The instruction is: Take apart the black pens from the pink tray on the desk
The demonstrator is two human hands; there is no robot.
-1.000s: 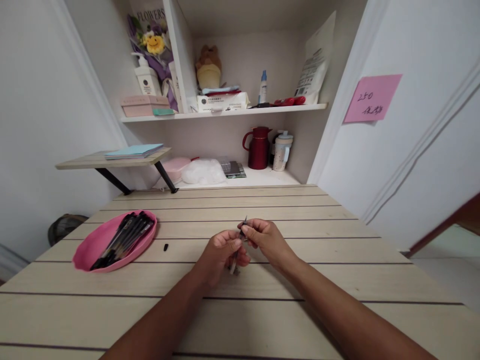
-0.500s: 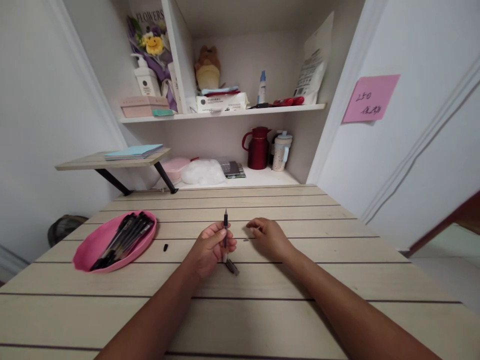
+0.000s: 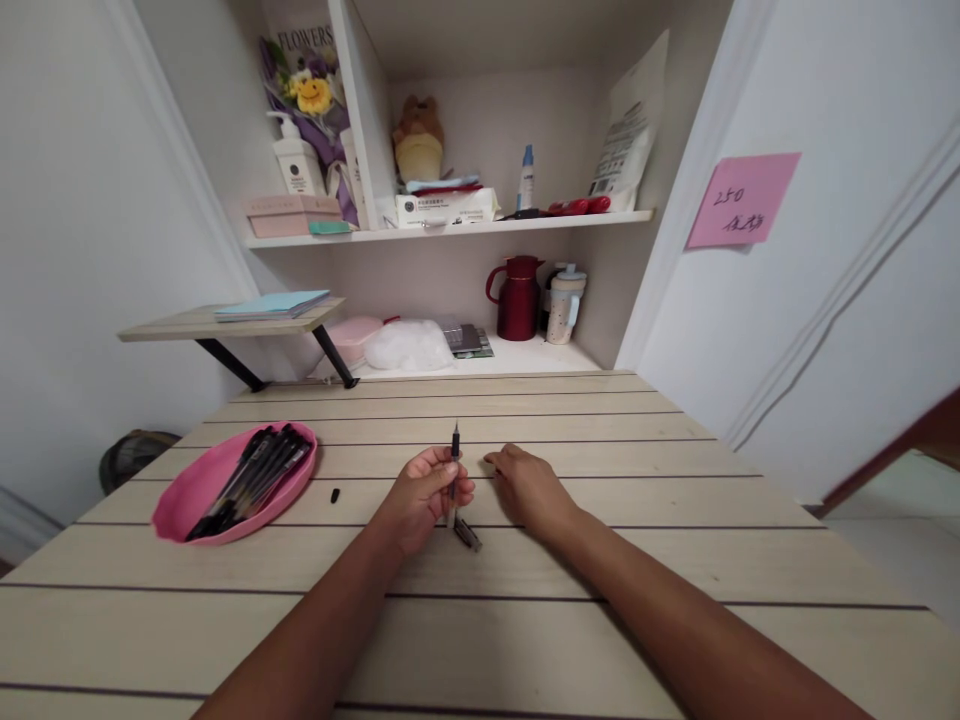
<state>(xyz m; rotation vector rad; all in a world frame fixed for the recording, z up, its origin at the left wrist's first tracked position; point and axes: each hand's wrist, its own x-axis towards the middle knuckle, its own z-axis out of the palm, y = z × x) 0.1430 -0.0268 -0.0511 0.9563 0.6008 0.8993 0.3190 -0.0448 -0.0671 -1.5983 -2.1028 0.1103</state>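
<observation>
My left hand (image 3: 426,493) is closed around a thin pen refill (image 3: 454,450) that stands nearly upright, tip pointing away from me. A dark pen barrel (image 3: 467,534) lies on the wooden table (image 3: 525,620) just under that hand. My right hand (image 3: 527,484) rests on the table a little to the right, fingers curled and pinched low at the table surface; I cannot make out what, if anything, is in them. A small black cap (image 3: 335,495) lies on the table between the hands and a pink tray (image 3: 187,490) holding several black pens (image 3: 255,476).
A small raised shelf (image 3: 225,322) with blue paper stands at the back left. The alcove behind holds a red jug (image 3: 516,297), a white mug (image 3: 563,303), a pink box and a plastic bag. A pink note (image 3: 742,198) is stuck on the right wall.
The hands were together working on the pen; they have since parted. The left hand keeps the refill upright, the barrel lies on the table, and the right hand has lowered to the tabletop.
</observation>
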